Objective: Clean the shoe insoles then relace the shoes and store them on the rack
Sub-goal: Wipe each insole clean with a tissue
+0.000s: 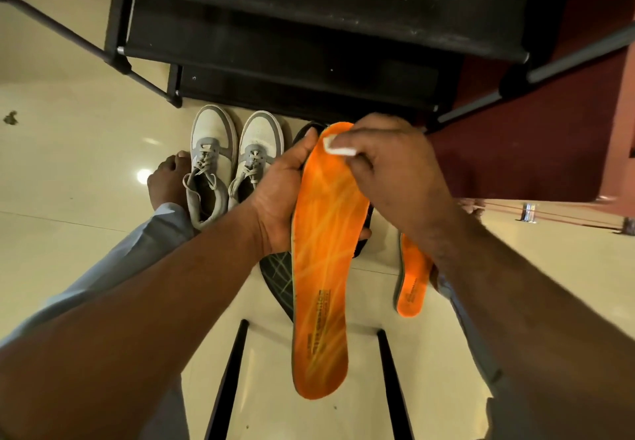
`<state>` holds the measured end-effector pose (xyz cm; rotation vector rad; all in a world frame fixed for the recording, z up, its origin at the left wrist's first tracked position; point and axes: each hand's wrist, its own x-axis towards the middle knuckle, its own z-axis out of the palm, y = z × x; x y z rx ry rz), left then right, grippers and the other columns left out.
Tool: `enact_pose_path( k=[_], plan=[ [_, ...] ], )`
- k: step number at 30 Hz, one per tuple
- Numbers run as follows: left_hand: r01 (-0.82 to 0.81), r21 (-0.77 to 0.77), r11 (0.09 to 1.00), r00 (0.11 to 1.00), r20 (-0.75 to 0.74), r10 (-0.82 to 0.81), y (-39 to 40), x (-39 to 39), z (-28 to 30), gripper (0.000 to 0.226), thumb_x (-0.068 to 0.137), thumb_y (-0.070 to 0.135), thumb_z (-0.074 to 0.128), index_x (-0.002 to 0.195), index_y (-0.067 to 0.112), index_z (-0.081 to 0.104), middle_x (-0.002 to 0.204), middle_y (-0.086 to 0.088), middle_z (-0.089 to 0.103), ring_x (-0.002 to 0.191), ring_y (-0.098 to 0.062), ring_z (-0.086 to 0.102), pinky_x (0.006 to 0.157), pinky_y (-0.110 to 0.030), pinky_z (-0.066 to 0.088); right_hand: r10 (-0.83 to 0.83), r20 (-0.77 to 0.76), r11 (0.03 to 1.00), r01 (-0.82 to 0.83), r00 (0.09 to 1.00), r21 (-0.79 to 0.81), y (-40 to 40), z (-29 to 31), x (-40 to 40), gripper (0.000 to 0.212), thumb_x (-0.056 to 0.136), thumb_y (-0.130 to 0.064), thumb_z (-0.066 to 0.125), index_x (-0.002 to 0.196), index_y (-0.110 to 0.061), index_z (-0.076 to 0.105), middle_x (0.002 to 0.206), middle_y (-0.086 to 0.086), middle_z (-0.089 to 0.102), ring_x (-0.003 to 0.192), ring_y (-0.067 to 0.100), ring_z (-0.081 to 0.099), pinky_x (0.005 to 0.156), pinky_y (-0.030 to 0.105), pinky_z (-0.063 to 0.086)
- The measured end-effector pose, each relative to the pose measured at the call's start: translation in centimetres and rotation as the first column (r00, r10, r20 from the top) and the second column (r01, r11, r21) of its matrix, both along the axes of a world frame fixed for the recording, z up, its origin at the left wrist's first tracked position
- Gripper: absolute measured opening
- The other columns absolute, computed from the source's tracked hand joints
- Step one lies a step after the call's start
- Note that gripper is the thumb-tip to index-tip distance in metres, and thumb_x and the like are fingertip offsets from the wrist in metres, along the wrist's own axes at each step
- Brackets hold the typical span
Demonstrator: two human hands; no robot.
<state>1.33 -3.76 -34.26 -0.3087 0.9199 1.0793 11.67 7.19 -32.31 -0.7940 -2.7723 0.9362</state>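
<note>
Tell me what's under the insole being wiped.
Below the held insole, a dark shoe shows at both edges. The insole hides most of it. A second insole lies right of it.

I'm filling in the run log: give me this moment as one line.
step: clean insole | left hand: holds orange insole | right hand: presses white wipe on it | second insole: floor

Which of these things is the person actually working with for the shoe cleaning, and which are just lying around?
Part of the job:
orange insole, gripped by the left hand
white wipe, pinched by the right hand
second orange insole on the floor
grey-and-white shoes
black rack

Just lying about:
scrap on the floor
</note>
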Motion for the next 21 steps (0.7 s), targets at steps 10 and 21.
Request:
enact_pose_path(
  k=[10, 21],
  plan=[
    [-0.019, -0.034, 0.999, 1.0, -0.017, 0.018, -0.1, -0.4, 0.1, 0.072, 0.095, 0.068, 0.028, 0.102, 0.016, 0.077, 0.104, -0.018, 0.073, 0.087, -0.032, 0.072, 0.074, -0.047, 0.06, 0.096, -0.011, 0.988, -0.097, 0.995, -0.122, -1.2, -0.1, -0.5, 0.026, 0.087, -0.013, 0.058, 0.109, -0.012, 0.071, 0.103, 0.007, 0.066, 0.093, 0.022, 0.063, 0.08, 0.033, 0.05],
    [0.049, 0.003, 0.999, 0.998, -0.037, -0.048, -0.2, -0.4, -0.1, 0.073, 0.096, 0.069, 0.024, 0.104, 0.019, 0.077, 0.106, -0.016, 0.072, 0.091, -0.033, 0.07, 0.082, -0.05, 0.056, 0.096, -0.029, 0.978, -0.1, 0.995, -0.181, -0.9, 0.3, -0.5, 0.023, 0.084, -0.018, 0.06, 0.102, -0.013, 0.073, 0.099, 0.005, 0.067, 0.086, 0.018, 0.063, 0.072, 0.039, 0.055]
  ],
)
